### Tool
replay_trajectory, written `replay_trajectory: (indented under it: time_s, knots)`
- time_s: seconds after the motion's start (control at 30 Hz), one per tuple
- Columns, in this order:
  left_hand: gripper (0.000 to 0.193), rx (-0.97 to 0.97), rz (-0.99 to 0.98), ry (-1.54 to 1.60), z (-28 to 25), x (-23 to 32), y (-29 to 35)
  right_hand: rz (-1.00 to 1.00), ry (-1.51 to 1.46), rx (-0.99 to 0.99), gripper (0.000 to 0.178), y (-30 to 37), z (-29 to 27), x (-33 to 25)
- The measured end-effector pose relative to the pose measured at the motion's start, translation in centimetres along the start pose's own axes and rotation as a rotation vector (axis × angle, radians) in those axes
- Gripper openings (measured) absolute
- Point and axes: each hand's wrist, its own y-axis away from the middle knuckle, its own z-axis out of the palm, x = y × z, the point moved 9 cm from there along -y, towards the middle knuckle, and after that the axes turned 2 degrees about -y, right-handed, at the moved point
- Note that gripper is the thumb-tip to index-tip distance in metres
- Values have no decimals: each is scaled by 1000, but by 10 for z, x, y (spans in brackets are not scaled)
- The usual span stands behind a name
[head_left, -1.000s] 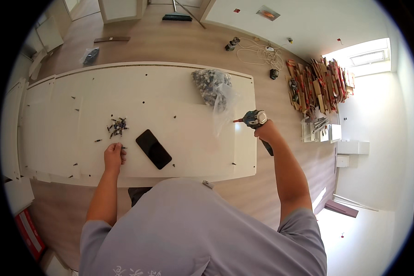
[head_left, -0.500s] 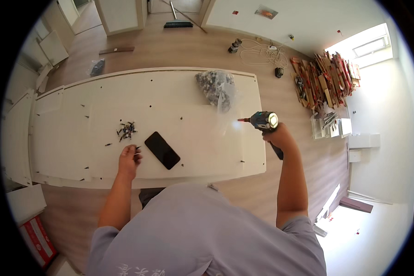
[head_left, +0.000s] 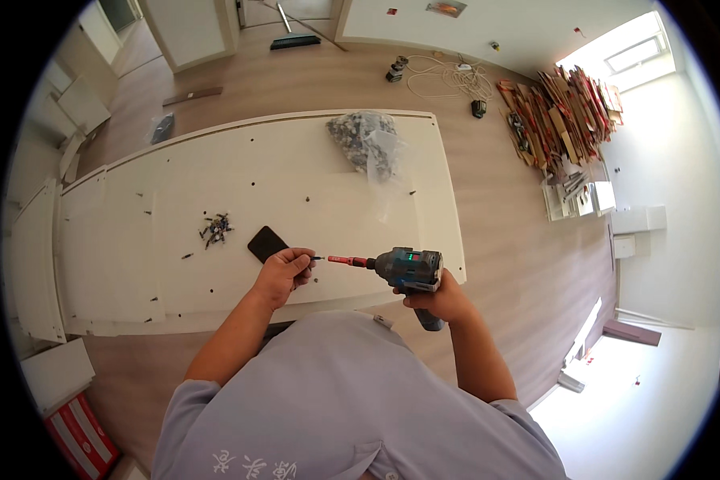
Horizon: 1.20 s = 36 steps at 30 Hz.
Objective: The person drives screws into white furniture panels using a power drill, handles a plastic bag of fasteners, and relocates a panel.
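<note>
My left hand [head_left: 283, 278] pinches a small dark screw [head_left: 318, 258] between thumb and fingertips, its end turned to the right. Gripped by the handle in my right hand [head_left: 440, 301] is a dark cordless drill [head_left: 410, 267], its red bit [head_left: 347, 261] pointing left at the screw. A narrow gap seems to lie between bit and screw. Beneath my left hand a black phone [head_left: 266, 243] lies partly covered on the large white panel [head_left: 200, 288]. To the left sits a small pile of screws [head_left: 216, 230], with a single screw [head_left: 187, 256] beside it.
A clear plastic bag of small fittings [head_left: 366, 140] rests on the panel's far right part. Several screws stand up from the panel, one [head_left: 413, 192] near its right edge. Beyond are a coiled white cable [head_left: 456, 80], a broom [head_left: 295, 40] and stacked cardboard [head_left: 564, 120].
My right hand has brought the drill left and nearer to me from the panel's right edge. My left hand has moved right, over the phone, so screw and bit now face each other.
</note>
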Motion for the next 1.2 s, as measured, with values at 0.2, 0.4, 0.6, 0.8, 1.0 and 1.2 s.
replay_trajectory:
  time_s: [0.2, 0.4, 0.6, 0.8, 1.0, 1.2]
  knots:
    - [20, -140, -128, -48, 52, -17, -9, 56, -22, -9, 47, 10, -8, 28]
    - [41, -36, -95, -471, 44, -33, -86, 242, 394, 262, 39, 7, -41, 90]
    - [58, 62, -128, -297, 114, 25, -162, 282, 436, 432, 40, 18, -66, 122]
    - [39, 17, -108, -526, 172, 57, -225, 306, 423, 488, 39, 23, -56, 149]
    - [38, -208, 107, -333, 248, 81, -253, 211, 413, 502, 40, 20, -55, 152]
    - [51, -266, 203, -687, 192, 55, -213, 110, 329, 548, 31, -13, -76, 123]
